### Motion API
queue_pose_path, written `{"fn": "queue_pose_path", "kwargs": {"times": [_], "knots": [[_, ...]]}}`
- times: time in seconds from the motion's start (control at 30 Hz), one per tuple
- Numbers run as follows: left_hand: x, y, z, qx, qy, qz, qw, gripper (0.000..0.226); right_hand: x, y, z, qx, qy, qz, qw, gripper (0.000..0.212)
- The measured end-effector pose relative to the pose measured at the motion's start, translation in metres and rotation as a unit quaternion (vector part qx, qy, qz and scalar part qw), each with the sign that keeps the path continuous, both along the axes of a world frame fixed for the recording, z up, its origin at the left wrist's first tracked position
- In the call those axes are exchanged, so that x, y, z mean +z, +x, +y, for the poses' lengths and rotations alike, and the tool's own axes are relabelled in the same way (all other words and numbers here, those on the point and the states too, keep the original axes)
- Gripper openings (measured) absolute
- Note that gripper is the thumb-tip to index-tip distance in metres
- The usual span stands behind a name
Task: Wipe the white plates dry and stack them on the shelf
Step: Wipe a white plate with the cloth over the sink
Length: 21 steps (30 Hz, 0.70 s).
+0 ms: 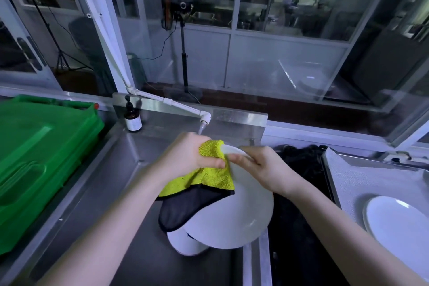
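Two hands on one white plate point(232, 220) over the sink point(144, 251): your right hand point(264, 167) pinches the top rim to hold it tilted, left hand point(185, 155) grips the yellow cloth point(209, 181) over the edge, probably drying the rim

A white plate point(234, 218) is held tilted on edge over the steel sink point(148, 146), its upper rim gripped by the right hand point(262, 167). A yellow-and-black cloth point(209, 179) is clutched against that rim by the left hand point(190, 155) and is draped over the plate's face. A stack of white plates point(399, 225) is seen on the grey surface point(362, 176) at the right, and green crates point(41, 158) at the left.
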<state>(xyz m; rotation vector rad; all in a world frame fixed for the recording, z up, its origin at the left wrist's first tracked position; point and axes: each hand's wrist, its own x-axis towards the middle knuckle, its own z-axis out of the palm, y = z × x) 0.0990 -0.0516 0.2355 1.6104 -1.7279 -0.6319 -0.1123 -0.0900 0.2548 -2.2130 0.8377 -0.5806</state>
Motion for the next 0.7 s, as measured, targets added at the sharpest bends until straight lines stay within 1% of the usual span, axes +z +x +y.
{"fn": "queue_pose_path", "kwargs": {"times": [0.07,0.1,0.13,0.17,0.2,0.23,0.27,0.3,0.33,0.37,0.43,0.47,0.53,0.57,0.6,0.63,0.67,0.7], "knots": [[-0.008,0.005,0.007,0.043,0.004,0.083,0.996,0.029,0.004,-0.002,-0.005,-0.009,-0.018,0.002,1.000,0.047],[-0.016,0.005,0.014,0.091,0.002,0.136,0.986,0.033,0.006,-0.006,-0.009,-0.027,-0.009,-0.013,1.000,0.048],[-0.025,0.004,0.021,0.149,-0.002,0.203,0.968,0.043,0.005,-0.009,-0.011,-0.054,0.014,-0.042,0.998,0.050],[-0.034,-0.001,0.030,0.207,-0.001,0.283,0.936,0.050,0.003,-0.010,-0.013,-0.089,0.050,-0.080,0.992,0.051],[-0.043,-0.007,0.035,0.252,-0.004,0.363,0.897,0.049,-0.001,-0.008,-0.012,-0.128,0.088,-0.122,0.980,0.051],[-0.047,-0.012,0.038,0.284,-0.002,0.414,0.865,0.041,-0.006,-0.005,-0.008,-0.164,0.119,-0.158,0.966,0.050],[-0.049,-0.012,0.038,0.301,0.004,0.431,0.851,0.031,-0.013,-0.003,-0.003,-0.191,0.135,-0.180,0.955,0.047],[-0.047,-0.007,0.036,0.301,0.011,0.419,0.856,0.023,-0.018,-0.002,0.001,-0.201,0.139,-0.186,0.952,0.044],[-0.043,0.001,0.033,0.282,0.010,0.387,0.878,0.017,-0.021,-0.003,0.004,-0.189,0.137,-0.179,0.956,0.041],[-0.036,0.010,0.031,0.246,0.009,0.342,0.907,0.014,-0.019,-0.004,0.005,-0.161,0.129,-0.161,0.965,0.041],[-0.019,0.023,0.024,0.146,0.021,0.228,0.962,0.014,-0.010,-0.006,0.001,-0.089,0.091,-0.096,0.987,0.042],[-0.012,0.025,0.021,0.099,0.034,0.171,0.980,0.017,-0.004,-0.003,-0.002,-0.052,0.063,-0.051,0.995,0.044],[-0.004,0.019,0.014,0.022,0.059,0.076,0.995,0.019,0.002,0.007,-0.004,0.019,0.004,0.025,0.999,0.044],[-0.003,0.015,0.013,0.001,0.061,0.056,0.997,0.018,0.003,0.010,-0.005,0.039,-0.012,0.042,0.998,0.045],[-0.004,0.013,0.013,0.003,0.054,0.060,0.997,0.020,0.003,0.011,-0.006,0.045,-0.019,0.041,0.998,0.046],[-0.007,0.013,0.015,0.029,0.044,0.090,0.995,0.019,0.005,0.010,-0.008,0.037,-0.017,0.026,0.999,0.048],[-0.012,0.014,0.019,0.076,0.023,0.140,0.987,0.025,0.006,0.008,-0.010,0.019,-0.006,0.003,1.000,0.050],[-0.018,0.014,0.023,0.135,0.002,0.209,0.969,0.038,0.006,0.005,-0.013,-0.012,0.010,-0.025,1.000,0.052]]}}
